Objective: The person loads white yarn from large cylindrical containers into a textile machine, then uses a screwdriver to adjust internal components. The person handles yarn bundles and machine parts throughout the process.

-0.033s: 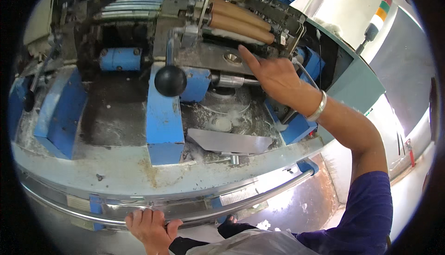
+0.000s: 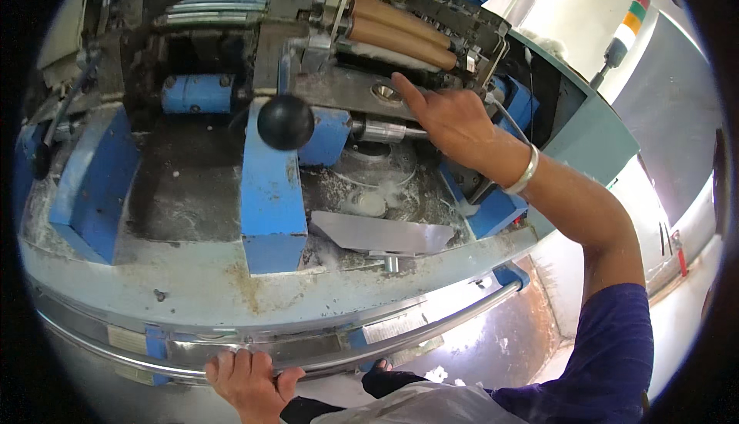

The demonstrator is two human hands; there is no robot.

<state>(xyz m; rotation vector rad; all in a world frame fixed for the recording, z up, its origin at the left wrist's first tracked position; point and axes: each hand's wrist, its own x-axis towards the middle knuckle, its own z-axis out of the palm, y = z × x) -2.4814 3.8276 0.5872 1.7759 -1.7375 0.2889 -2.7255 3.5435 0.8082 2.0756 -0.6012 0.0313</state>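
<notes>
My right hand point(image 2: 450, 120) reaches into a blue and grey machine, fingers stretched out and holding nothing. Its index fingertip rests on a grey metal plate point(image 2: 339, 89), beside a brass-ringed hole point(image 2: 385, 93). A silver bracelet point(image 2: 523, 174) circles that wrist. Just behind the hand lie two tan rollers point(image 2: 400, 35). A short steel shaft point(image 2: 381, 130) passes under the palm. My left hand point(image 2: 246, 378) is at the bottom edge, its fingers curled over a curved steel rail point(image 2: 431, 328) along the machine's front.
A black ball knob point(image 2: 285, 121) stands on a blue bracket point(image 2: 273, 201) left of the right hand. White fluff dusts the machine bed point(image 2: 185, 185). A loose metal sheet point(image 2: 381, 233) lies near the front. A signal light tower point(image 2: 627, 27) rises at the upper right.
</notes>
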